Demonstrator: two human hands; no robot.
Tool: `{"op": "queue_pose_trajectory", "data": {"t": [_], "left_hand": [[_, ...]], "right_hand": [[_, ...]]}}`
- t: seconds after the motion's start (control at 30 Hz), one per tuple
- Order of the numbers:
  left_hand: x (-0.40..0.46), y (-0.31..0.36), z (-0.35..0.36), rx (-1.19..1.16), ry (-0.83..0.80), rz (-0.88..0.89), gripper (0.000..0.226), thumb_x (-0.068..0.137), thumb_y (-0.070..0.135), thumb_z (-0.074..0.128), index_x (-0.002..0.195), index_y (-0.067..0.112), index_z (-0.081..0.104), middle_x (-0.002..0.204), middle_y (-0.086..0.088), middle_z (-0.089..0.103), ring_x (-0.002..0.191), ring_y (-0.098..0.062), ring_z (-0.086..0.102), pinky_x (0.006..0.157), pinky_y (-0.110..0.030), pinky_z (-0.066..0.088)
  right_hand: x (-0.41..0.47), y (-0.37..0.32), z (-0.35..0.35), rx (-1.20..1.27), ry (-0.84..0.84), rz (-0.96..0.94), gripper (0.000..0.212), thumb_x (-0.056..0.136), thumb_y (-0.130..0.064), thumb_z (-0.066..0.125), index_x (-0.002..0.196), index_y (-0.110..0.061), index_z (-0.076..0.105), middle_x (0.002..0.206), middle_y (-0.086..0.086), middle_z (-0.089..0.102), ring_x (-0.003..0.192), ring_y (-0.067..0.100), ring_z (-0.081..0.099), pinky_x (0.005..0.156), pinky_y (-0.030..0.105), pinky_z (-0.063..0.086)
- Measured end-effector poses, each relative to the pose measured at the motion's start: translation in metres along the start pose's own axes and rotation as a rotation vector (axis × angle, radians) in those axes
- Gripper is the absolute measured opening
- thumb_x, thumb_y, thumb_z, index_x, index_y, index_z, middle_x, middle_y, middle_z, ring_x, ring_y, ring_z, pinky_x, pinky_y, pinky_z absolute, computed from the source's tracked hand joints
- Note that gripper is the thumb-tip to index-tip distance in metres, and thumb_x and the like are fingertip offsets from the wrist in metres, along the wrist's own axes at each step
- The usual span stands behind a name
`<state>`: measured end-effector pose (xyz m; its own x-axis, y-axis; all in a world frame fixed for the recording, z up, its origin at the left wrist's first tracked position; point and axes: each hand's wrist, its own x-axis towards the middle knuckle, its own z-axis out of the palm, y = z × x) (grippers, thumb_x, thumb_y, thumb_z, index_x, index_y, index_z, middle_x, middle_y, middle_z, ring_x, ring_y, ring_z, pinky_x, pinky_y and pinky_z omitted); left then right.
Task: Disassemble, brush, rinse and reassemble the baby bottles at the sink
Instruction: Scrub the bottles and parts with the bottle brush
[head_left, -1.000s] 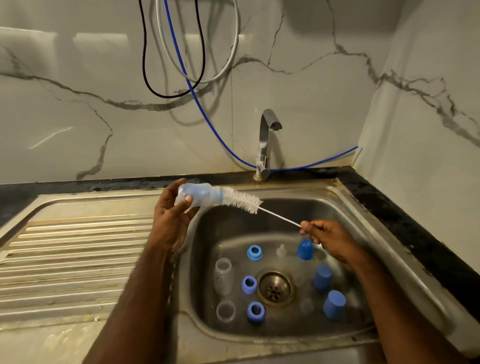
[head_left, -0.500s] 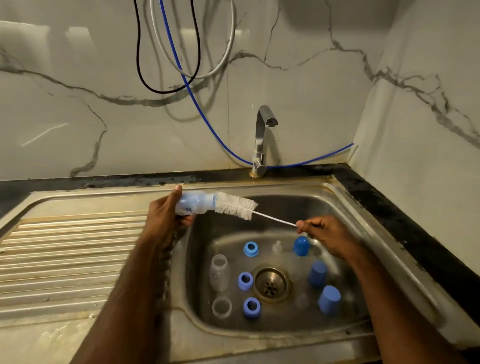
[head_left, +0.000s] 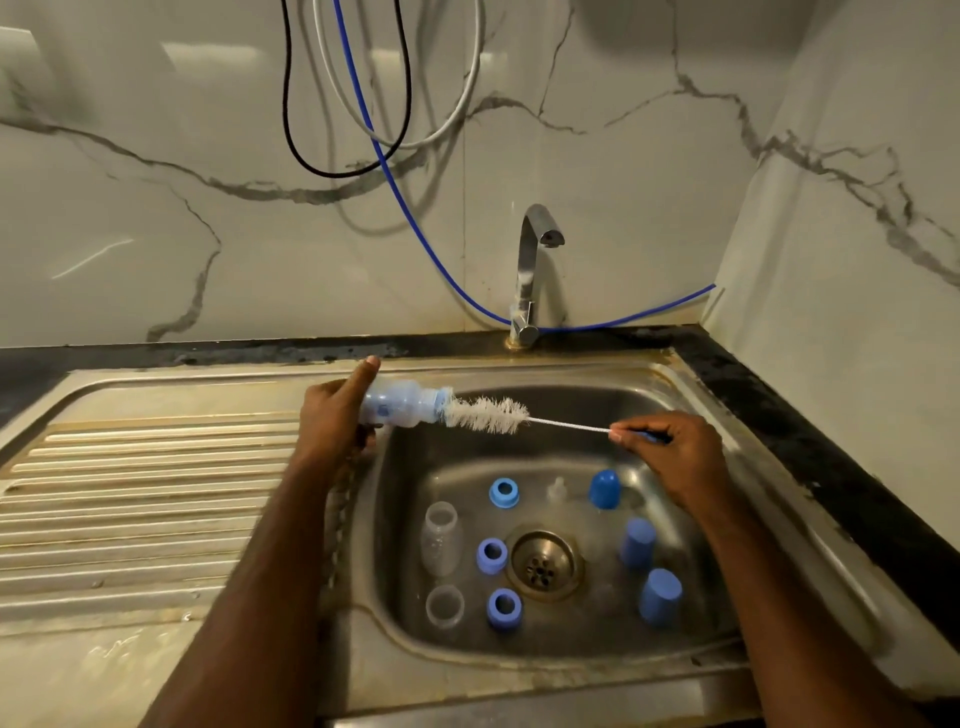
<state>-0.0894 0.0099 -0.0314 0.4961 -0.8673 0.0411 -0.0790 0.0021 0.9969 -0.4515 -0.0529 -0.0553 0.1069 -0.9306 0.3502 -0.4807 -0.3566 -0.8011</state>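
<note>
My left hand (head_left: 332, 415) grips a small clear baby bottle (head_left: 400, 408) lying sideways above the sink's left rim, its mouth toward the right. A white bottle brush (head_left: 488, 414) sticks out of that mouth, most of its bristles outside. My right hand (head_left: 670, 452) pinches the brush's thin wire handle (head_left: 571, 426) over the basin. In the steel sink (head_left: 691, 405) lie two clear bottles (head_left: 441, 538), three blue collar rings (head_left: 503, 493), three blue caps (head_left: 605, 488) and a clear teat (head_left: 557, 488).
A chrome tap (head_left: 532, 270) stands behind the basin, no water running. The ribbed steel drainboard (head_left: 145, 493) stretches to the left. Black, white and blue hoses (head_left: 374, 130) hang on the marble wall. A drain (head_left: 543, 564) sits mid-basin. A dark counter edge (head_left: 810, 436) borders the right.
The brush has slid further out of the bottle toward the right, and my right hand has drawn back along with it. The bottle has levelled out slightly in my left hand.
</note>
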Motion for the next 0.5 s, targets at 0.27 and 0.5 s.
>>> {"op": "queue_pose_trajectory", "data": {"t": [0.27, 0.5], "left_hand": [[-0.003, 0.002, -0.011, -0.298, -0.32, 0.047, 0.04, 0.091, 0.03, 0.061, 0.122, 0.005, 0.062, 0.101, -0.01, 0.074, 0.089, -0.025, 0.071, 0.071, -0.028, 0.06], [0.002, -0.005, -0.015, -0.593, -0.351, 0.164, 0.042, 0.088, -0.001, 0.062, 0.127, 0.013, 0.055, 0.138, -0.009, 0.06, 0.124, -0.033, 0.062, 0.095, -0.043, 0.058]], "right_hand": [[0.002, 0.002, 0.005, -0.002, -0.061, 0.048, 0.017, 0.082, -0.018, 0.081, 0.082, -0.033, 0.073, 0.081, -0.012, 0.074, 0.082, 0.001, 0.068, 0.079, 0.017, 0.049], [-0.001, 0.005, 0.011, -0.11, -0.248, 0.102, 0.027, 0.094, -0.048, 0.06, 0.081, -0.027, 0.072, 0.061, 0.0, 0.061, 0.059, 0.011, 0.056, 0.068, 0.033, 0.051]]}}
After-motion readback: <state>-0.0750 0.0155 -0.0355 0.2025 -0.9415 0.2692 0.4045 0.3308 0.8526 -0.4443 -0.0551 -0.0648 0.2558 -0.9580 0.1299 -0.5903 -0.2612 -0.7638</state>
